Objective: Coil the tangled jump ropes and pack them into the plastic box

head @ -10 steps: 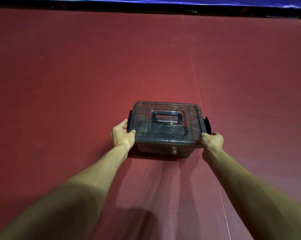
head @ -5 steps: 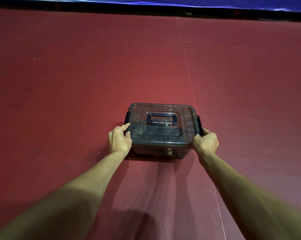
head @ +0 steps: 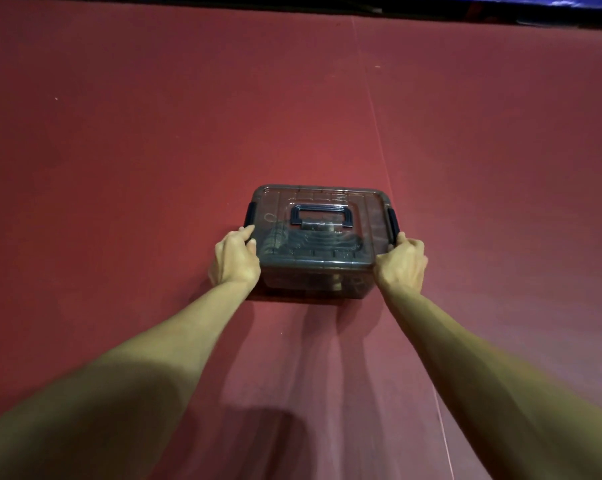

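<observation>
Plastic box (head: 316,277) gripped between left hand (head: 235,259) and right hand (head: 401,263); lid (head: 327,197) embossing illegible.

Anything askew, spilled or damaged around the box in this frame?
Nothing stands out. The plastic box sits flat on the red floor, its lid on square and the dark ropes inside. The left hand and right hand hold its sides.

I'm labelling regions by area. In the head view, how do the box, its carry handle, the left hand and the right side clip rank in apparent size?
Largest to smallest:
1. box
2. left hand
3. carry handle
4. right side clip
All sit at about the same distance, so nearness hardly skews the order.
</observation>
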Tool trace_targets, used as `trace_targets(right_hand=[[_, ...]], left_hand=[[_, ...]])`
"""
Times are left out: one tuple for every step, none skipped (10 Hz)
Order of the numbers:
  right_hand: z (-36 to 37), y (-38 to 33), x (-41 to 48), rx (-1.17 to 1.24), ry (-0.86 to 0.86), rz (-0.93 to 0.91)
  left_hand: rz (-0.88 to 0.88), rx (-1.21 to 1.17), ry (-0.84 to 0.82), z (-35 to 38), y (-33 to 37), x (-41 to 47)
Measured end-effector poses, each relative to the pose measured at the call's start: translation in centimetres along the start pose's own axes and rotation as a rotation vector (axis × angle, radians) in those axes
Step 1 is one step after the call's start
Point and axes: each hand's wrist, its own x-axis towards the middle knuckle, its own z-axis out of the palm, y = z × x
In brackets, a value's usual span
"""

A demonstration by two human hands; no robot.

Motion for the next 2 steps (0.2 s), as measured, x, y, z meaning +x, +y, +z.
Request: trace_targets(right_hand=[[-0.5,-0.8,-0.8,-0.093,0.052,-0.163],[-1.1,-3.5,-2.5,0.006,-0.028,-0.347]], left_hand=[[0.045,0.142,-0.075,-0.5,0.2,0.2],[0.113,0.048,-0.102,-1.9,2.3,-0.3]])
